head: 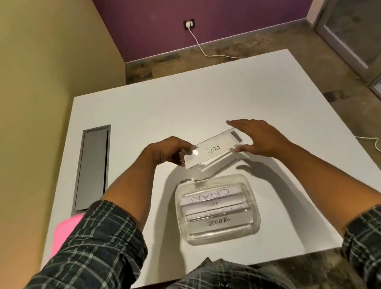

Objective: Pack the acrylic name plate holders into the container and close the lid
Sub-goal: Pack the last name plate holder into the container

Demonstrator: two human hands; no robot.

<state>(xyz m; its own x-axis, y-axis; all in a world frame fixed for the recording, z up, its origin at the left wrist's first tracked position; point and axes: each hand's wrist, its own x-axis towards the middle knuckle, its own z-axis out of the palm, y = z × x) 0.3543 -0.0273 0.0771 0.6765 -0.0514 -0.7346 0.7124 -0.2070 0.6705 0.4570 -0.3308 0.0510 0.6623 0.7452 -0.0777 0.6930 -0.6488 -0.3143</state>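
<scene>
Name plate holder (pixel 212 151), labelled "DOG", is held in the air above the middle of the desk (pixel 141 116), just beyond the far rim of the container (pixel 218 207).

Handling, judged: rigid clear acrylic, light, slick-faced, likely to scratch or chip if dropped. Short ends are the sensible purchase; the broad faces are best left untouched (smears, and less friction there).

Left hand (pixel 168 151) is clamped on the holder's near-left end, fingers curled round it. Right hand (pixel 255 136) is spread, fingers straight, fingertips at the far-right end; a steadying touch is suggested, though a firm grip cannot be told.

Appearance: a long transparent rectangle with a white paper insert, handwritten text, a bright glare spot near the left end, tilted with the right end farther away.

Container sits toward the desk's near edge, clear-walled, rounded corners, uncovered. Several holders are already lain flat inside, side by side; "CHAN" and "ZEB.." are legible, the middle ones not. Room for one more is judged tight.

A pink object (pixel 66 235) is seen at the near-left edge (possibly the lid; not certain).
</scene>
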